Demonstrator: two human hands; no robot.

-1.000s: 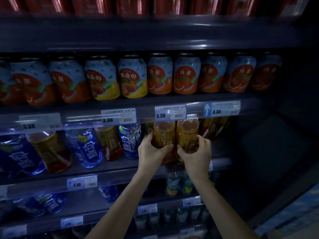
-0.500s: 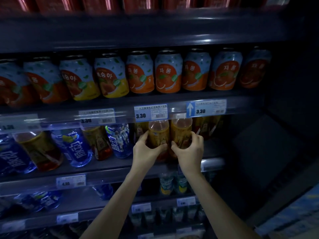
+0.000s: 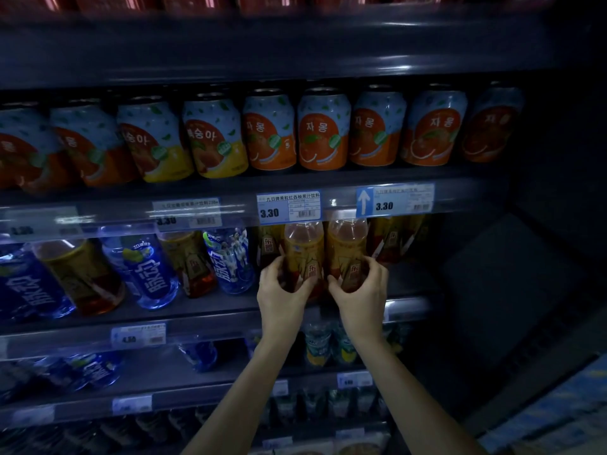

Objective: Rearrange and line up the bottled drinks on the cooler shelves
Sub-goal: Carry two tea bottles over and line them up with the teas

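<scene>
Two amber tea bottles with yellow labels stand side by side on the middle cooler shelf (image 3: 203, 310). My left hand (image 3: 283, 290) grips the left tea bottle (image 3: 303, 254) around its lower half. My right hand (image 3: 361, 287) grips the right tea bottle (image 3: 347, 249) the same way. The two bottles touch each other, and both stand upright under the 3.30 price tags. More bottles of the same tea (image 3: 391, 238) stand behind and to the right, in shadow.
Left on the same shelf, blue drink bottles (image 3: 147, 274) alternate with dark tea bottles (image 3: 82, 277). Juice cans (image 3: 323, 133) line the shelf above, its rail (image 3: 341, 201) just over the bottle tops. Lower shelves hold smaller bottles (image 3: 317, 346). The cooler's dark side wall (image 3: 525, 274) is at right.
Both hands have stayed on the two tea bottles. The view has shifted, so the hands and bottles sit slightly higher and further left in the frame than a second ago.
</scene>
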